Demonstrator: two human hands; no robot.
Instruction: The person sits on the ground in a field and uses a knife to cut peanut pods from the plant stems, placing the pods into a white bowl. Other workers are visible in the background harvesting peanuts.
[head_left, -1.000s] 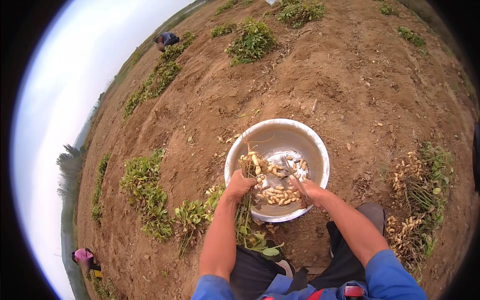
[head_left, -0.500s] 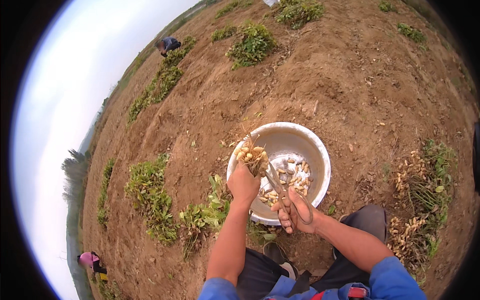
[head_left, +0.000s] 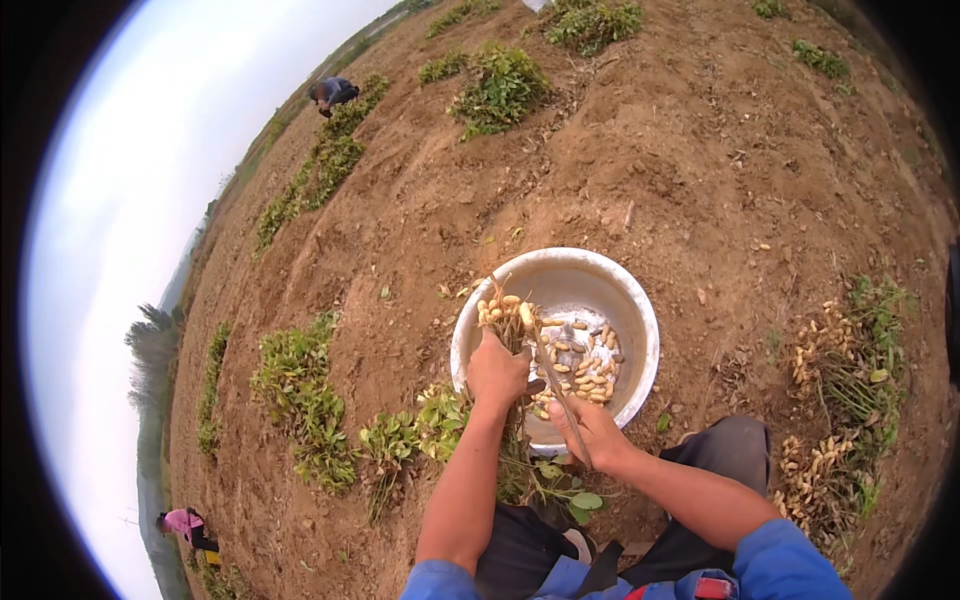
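Observation:
My left hand [head_left: 497, 372] is closed around the stems of a peanut plant, its clustered pods [head_left: 508, 312] pointing up over the left side of a round, pale metal basin [head_left: 642, 300]. Leafy stems [head_left: 548, 487] hang below that hand. In my right hand [head_left: 600, 432] is a pair of long metal scissors [head_left: 556, 385], the blades slanting up beside the pods. My fingers hide part of the handles. Loose peanuts [head_left: 592, 385] and some pale soil lie on the basin's floor.
Pulled peanut plants [head_left: 845, 370] with pods lie to my right. Leafy heaps [head_left: 300, 385] are on the left, more [head_left: 503, 90] farther off. One person [head_left: 333, 93] crouches at the far left; another in pink [head_left: 183, 522] is at the lower left. Brown soil surrounds the basin.
My right hand has turned and moved slightly, so the scissors' looped handle is now mostly hidden. More leafy stem shows below my left hand. The pod cluster has tilted a little.

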